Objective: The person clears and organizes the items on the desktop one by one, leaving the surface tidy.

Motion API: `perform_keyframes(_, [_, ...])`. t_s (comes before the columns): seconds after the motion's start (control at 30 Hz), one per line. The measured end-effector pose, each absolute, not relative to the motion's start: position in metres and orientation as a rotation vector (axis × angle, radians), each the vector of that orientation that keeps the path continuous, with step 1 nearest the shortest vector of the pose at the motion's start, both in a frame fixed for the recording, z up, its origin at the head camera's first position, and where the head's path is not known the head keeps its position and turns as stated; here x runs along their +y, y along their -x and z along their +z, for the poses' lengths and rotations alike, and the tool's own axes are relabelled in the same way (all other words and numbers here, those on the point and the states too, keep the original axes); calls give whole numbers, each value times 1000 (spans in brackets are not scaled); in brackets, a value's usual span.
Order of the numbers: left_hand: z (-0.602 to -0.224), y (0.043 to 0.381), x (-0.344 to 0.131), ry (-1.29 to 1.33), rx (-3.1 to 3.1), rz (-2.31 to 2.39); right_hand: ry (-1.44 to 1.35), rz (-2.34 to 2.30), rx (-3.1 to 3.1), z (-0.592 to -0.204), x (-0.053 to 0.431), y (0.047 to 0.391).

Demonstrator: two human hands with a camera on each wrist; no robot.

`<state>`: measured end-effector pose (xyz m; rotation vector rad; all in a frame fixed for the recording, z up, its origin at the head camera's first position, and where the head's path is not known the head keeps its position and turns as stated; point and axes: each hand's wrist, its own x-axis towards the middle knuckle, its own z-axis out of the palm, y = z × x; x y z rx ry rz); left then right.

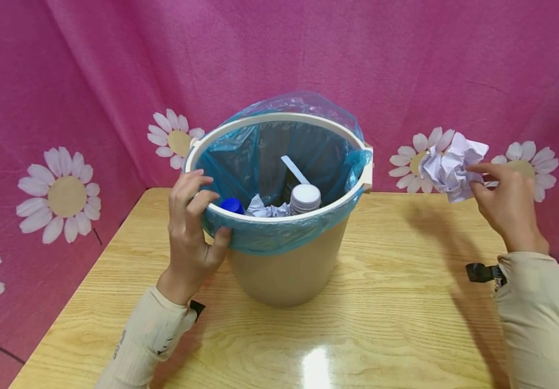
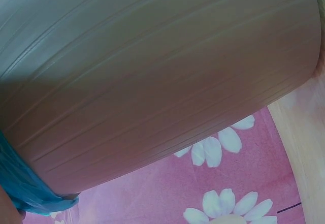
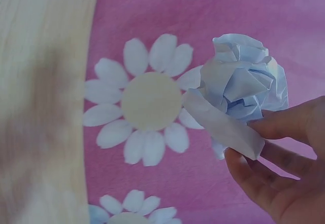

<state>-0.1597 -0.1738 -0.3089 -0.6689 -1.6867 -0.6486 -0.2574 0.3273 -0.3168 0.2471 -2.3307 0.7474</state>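
Note:
A beige bin (image 1: 289, 270) lined with a blue plastic bag (image 1: 279, 235) stands on the table. My left hand (image 1: 192, 232) grips the near left of its white rim (image 1: 279, 114), fingers over the edge and thumb outside against the bag. My right hand (image 1: 512, 200), raised at the right and apart from the bin, pinches a crumpled sheet of white paper (image 1: 454, 167). The right wrist view shows the paper (image 3: 238, 84) between thumb and fingers. Inside the bin are a white-lidded container (image 1: 305, 199), a blue cap (image 1: 232, 205) and more crumpled paper (image 1: 264, 208).
A pale strip (image 1: 295, 169) leans beside a dark item inside the bin. The wooden table (image 1: 396, 302) extends around it. Behind and at the left hangs a pink cloth (image 1: 279, 48) with white daisies. The bin's ribbed side (image 2: 152, 82) fills most of the left wrist view.

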Motion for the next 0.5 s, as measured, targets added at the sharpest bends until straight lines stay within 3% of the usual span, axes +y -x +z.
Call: perform_keyframes(0.5, [-309,158,-175,658,-1702,-643,-281,745,-2238,-294,308,242])
